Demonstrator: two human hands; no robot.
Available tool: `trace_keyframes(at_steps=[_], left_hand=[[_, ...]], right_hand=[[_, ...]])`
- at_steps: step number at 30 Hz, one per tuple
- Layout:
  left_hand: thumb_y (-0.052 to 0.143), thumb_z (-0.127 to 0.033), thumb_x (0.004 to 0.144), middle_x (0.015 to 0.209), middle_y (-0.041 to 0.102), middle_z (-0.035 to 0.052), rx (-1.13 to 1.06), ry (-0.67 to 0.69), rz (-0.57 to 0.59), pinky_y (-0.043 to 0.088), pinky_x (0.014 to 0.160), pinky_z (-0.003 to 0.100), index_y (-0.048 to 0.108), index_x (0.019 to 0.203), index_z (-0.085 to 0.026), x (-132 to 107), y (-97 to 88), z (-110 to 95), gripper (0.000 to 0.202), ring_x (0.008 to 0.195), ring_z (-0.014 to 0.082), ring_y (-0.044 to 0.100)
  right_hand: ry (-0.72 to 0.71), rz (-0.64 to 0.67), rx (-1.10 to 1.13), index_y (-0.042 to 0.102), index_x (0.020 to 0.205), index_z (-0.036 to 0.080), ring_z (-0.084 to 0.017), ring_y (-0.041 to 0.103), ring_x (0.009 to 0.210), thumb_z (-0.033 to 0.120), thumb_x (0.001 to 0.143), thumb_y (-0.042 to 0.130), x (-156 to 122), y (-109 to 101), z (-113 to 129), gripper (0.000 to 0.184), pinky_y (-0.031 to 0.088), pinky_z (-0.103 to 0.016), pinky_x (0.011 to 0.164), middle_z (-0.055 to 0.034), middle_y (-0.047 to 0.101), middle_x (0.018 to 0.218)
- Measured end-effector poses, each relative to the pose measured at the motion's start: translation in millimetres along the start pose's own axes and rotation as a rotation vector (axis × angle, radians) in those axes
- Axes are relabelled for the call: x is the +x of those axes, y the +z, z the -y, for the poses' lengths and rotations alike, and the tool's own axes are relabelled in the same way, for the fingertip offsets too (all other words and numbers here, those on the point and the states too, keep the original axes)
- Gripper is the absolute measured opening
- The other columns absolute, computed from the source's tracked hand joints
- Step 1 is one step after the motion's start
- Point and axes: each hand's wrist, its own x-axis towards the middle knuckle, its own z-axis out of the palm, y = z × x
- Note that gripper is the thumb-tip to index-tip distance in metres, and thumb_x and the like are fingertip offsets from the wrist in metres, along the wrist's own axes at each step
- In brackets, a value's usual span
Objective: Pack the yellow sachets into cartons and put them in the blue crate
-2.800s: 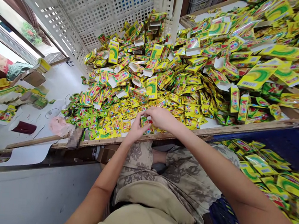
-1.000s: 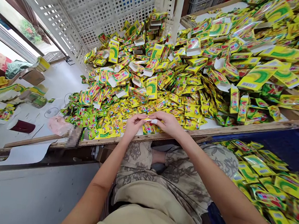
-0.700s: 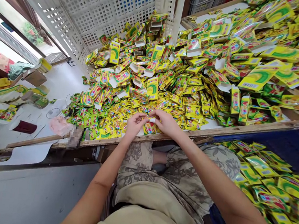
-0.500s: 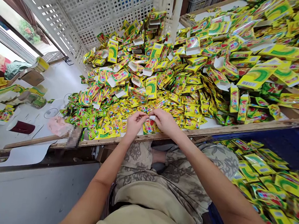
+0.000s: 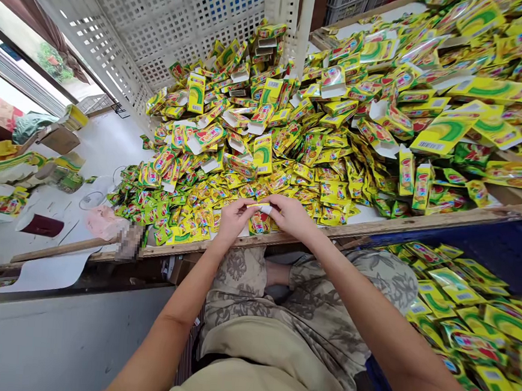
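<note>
At the table's front edge, my left hand (image 5: 233, 220) and my right hand (image 5: 292, 218) meet over a small printed carton (image 5: 259, 224) with red and green on its front. Fingers of both hands pinch its top edge, where a thin yellow strip shows between them. Something white covers the tip of my right thumb or lies against it; I cannot tell which. Just beyond my hands spreads a heap of small yellow sachets (image 5: 289, 182), with green sachets (image 5: 149, 208) to the left. Open-ended cartons (image 5: 263, 153) lie on top farther back.
A white plastic crate (image 5: 134, 23) lies tipped at the back, spilling cartons. More cartons (image 5: 447, 129) pile up on the right. Below the wooden table edge (image 5: 376, 230), a blue bin (image 5: 505, 248) holds filled cartons. At left lie a dark red cup (image 5: 44, 225) and a pink bag (image 5: 105, 222).
My fingertips have drawn slightly apart along the carton's top, and a yellow strip now shows between them. The view has shifted a little.
</note>
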Motion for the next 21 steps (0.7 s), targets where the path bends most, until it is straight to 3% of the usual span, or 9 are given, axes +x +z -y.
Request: trace_keyframes(at_steps=[4, 7, 13, 16, 21], left_hand=[[0.069, -0.036, 0.074, 0.074, 0.070, 0.0015, -0.113, -0.106, -0.017, 0.051, 0.067, 0.025, 0.068, 0.075, -0.016, 5.1, 1.7, -2.2, 0.019, 0.068, 0.0122, 0.063], [0.069, -0.035, 0.074, 0.073, 0.070, 0.0017, -0.122, -0.115, -0.015, 0.052, 0.068, 0.026, 0.069, 0.073, -0.017, 5.4, -0.5, -0.8, 0.018, 0.068, 0.0126, 0.063], [0.068, -0.031, 0.077, 0.091, 0.073, 0.0053, 0.047, 0.090, 0.075, 0.052, 0.082, 0.034, 0.073, 0.091, -0.022, -1.1, -13.9, 2.9, 0.017, 0.086, 0.0172, 0.066], [0.066, -0.030, 0.080, 0.098, 0.073, 0.0060, 0.126, 0.175, 0.122, 0.052, 0.087, 0.037, 0.072, 0.097, -0.024, -3.6, -18.5, 2.5, 0.019, 0.094, 0.0184, 0.066], [0.061, -0.029, 0.083, 0.101, 0.072, 0.0067, 0.166, 0.266, 0.079, 0.050, 0.093, 0.041, 0.071, 0.096, -0.023, -8.2, -15.0, 1.6, 0.017, 0.100, 0.0190, 0.065]], right_hand=[[0.138, 0.011, 0.080, 0.072, 0.088, 0.018, -0.013, 0.053, 0.056, 0.032, 0.084, 0.051, 4.7, -3.3, -0.9, 0.026, 0.038, -0.023, 0.054, -0.0011, 0.068, 0.069], [0.147, 0.006, 0.064, 0.074, 0.089, 0.018, -0.014, 0.056, 0.057, 0.032, 0.083, 0.052, 4.8, -4.0, -1.5, 0.027, 0.040, -0.024, 0.056, -0.0019, 0.070, 0.070], [-0.071, -0.002, -0.001, 0.070, 0.107, 0.024, -0.019, 0.065, 0.092, 0.028, 0.089, 0.047, -7.3, -1.5, -5.9, 0.029, 0.049, -0.031, 0.082, -0.0056, 0.072, 0.101], [-0.118, -0.005, -0.050, 0.065, 0.116, 0.026, -0.020, 0.064, 0.098, 0.027, 0.090, 0.047, -15.0, 2.7, -10.3, 0.032, 0.050, -0.034, 0.086, -0.0064, 0.069, 0.108], [-0.135, -0.089, -0.037, 0.064, 0.115, 0.023, -0.020, 0.062, 0.097, 0.024, 0.090, 0.045, -21.3, 13.3, -9.0, 0.031, 0.050, -0.036, 0.087, -0.0089, 0.068, 0.106]])
